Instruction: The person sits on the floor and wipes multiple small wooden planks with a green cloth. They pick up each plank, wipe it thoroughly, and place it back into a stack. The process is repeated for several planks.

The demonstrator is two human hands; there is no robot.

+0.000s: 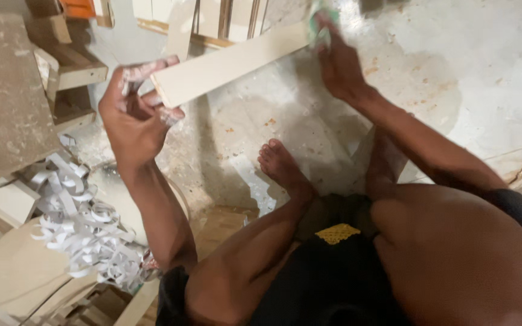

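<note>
My left hand (133, 111) grips the near end of a long pale wooden strip (231, 63), which runs up and to the right above the floor. My right hand (336, 57) presses a small green and white pad (318, 21) against the far end of the strip; the pad is blurred. Both hands are dusted with white powder. I sit low, with my bare foot (282, 166) on the dusty concrete floor (466, 72) beneath the strip.
A heap of curled grey-white edge-band shavings (86, 226) lies at the left over round wooden boards (19, 271). Wooden frames and offcuts (74, 66) stand at the upper left. More pale strips (212, 18) lean at the top.
</note>
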